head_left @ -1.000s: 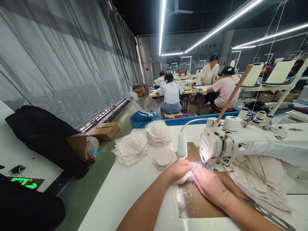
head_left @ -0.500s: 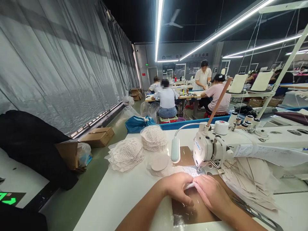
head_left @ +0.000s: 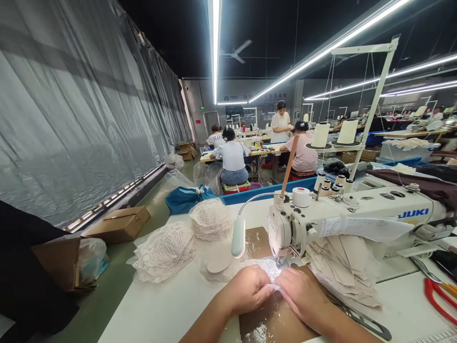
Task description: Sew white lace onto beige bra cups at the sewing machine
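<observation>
A strip of white lace fabric (head_left: pixel 270 267) lies under the needle area of a white sewing machine (head_left: pixel 282 228), lit by the machine's lamp. My left hand (head_left: pixel 248 289) pinches the fabric's near edge, thumb against fingers. Close beside it, my right hand (head_left: pixel 298 291) also has its fingers closed on the fabric, just in front of the presser foot. Both hands rest over a brown board (head_left: pixel 274 317) on the white table. Left of the machine head are two piles of lace pieces (head_left: pixel 166 250) and a round beige piece (head_left: pixel 219 261).
Beige fabric pieces (head_left: pixel 344 267) are heaped right of the machine head. Metal scissors (head_left: pixel 371 326) lie near my right forearm, and red-handled scissors (head_left: pixel 441 300) at the far right. Thread cones (head_left: pixel 320 135) stand behind. A blue bag (head_left: pixel 187 197) sits past the table edge; people work beyond.
The view has shifted right, bringing more of the machine and the red-handled scissors into sight. My left hand's thumb and fingers have closed together on the fabric.
</observation>
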Action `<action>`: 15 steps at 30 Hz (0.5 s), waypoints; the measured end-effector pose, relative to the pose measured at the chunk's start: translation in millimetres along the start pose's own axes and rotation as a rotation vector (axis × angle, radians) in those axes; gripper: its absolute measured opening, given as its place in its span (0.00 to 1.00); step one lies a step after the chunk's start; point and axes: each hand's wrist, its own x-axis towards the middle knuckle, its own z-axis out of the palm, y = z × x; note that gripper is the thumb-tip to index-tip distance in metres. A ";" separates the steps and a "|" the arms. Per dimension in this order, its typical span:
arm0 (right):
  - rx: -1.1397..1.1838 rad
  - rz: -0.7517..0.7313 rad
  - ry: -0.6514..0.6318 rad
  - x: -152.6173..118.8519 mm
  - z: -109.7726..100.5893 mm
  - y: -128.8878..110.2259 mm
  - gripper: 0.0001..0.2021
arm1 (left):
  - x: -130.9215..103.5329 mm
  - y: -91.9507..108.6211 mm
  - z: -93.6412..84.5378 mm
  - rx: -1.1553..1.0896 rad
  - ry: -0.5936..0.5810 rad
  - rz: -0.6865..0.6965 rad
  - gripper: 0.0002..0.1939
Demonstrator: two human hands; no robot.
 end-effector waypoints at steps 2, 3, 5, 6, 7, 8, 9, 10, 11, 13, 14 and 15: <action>0.016 -0.021 -0.003 -1.0 -5.4 2.1 0.11 | 0.1 1.1 -2.8 0.080 -0.003 0.040 0.18; 0.031 -0.033 -0.007 -1.7 -8.7 3.0 0.11 | 0.3 1.8 -4.4 0.119 -0.006 0.057 0.17; 0.069 -0.057 -0.023 -4.6 -14.6 4.9 0.12 | 0.4 3.9 -7.2 0.177 -0.024 0.075 0.14; 0.091 -0.068 -0.035 -7.2 -16.8 5.9 0.12 | 0.5 5.5 -8.4 0.196 -0.039 0.072 0.11; 0.114 -0.075 -0.049 -10.8 -18.4 6.8 0.12 | 0.4 7.4 -9.4 0.211 -0.057 0.061 0.09; 0.139 -0.078 -0.064 -15.3 -19.4 7.7 0.12 | 0.4 9.6 -10.0 0.227 -0.077 0.045 0.06; 0.164 -0.079 -0.079 -20.8 -20.1 8.3 0.13 | 0.5 11.9 -10.4 0.243 -0.096 0.027 0.05; 0.188 -0.081 -0.095 -26.9 -20.8 8.7 0.13 | 0.7 14.1 -10.4 0.261 -0.114 0.012 0.05; 0.207 -0.086 -0.110 -33.4 -21.7 8.7 0.13 | 0.9 16.1 -10.1 0.275 -0.130 0.000 0.06; 0.229 -0.116 -0.131 -45.9 -25.1 8.0 0.13 | 1.6 19.4 -9.2 0.269 -0.163 -0.010 0.10; 0.238 -0.137 -0.138 -51.1 -27.6 7.6 0.14 | 1.9 20.8 -8.6 0.249 -0.178 -0.008 0.13; 0.252 -0.158 -0.146 -55.2 -30.3 7.4 0.14 | 2.2 21.8 -8.1 0.220 -0.191 -0.003 0.16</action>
